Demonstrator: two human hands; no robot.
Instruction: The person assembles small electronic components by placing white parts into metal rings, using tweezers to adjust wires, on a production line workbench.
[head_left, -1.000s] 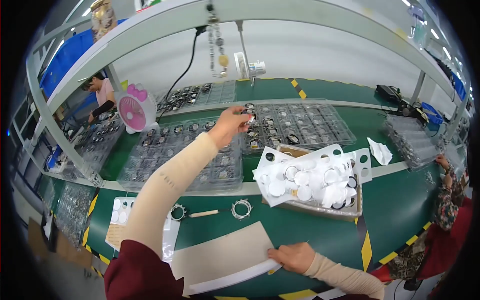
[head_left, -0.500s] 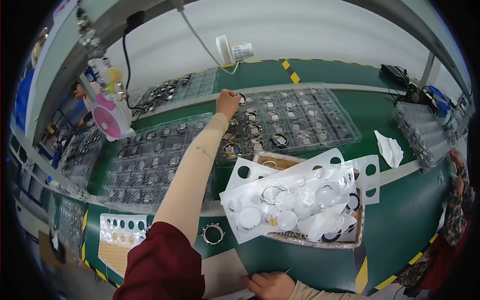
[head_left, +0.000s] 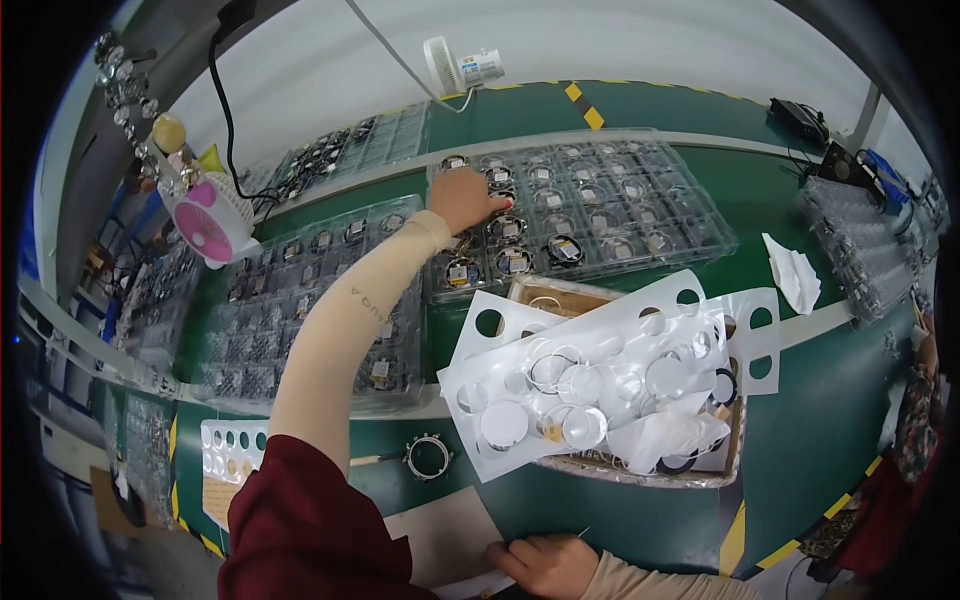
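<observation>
Round watch parts, judged light, stiff and scratch-prone, best pinched by their rims, were reached in the far clear tray by the left hand, its grip untellable, while a thin tool was clasped nearer by the right hand.

A left tray and a right tray lie side by side on my worktop, my left fingers over the latter's left part. Nearer sits a box under sheets; left of it, a ring; nearer still, a board, my right fingers at its right edge.
</observation>
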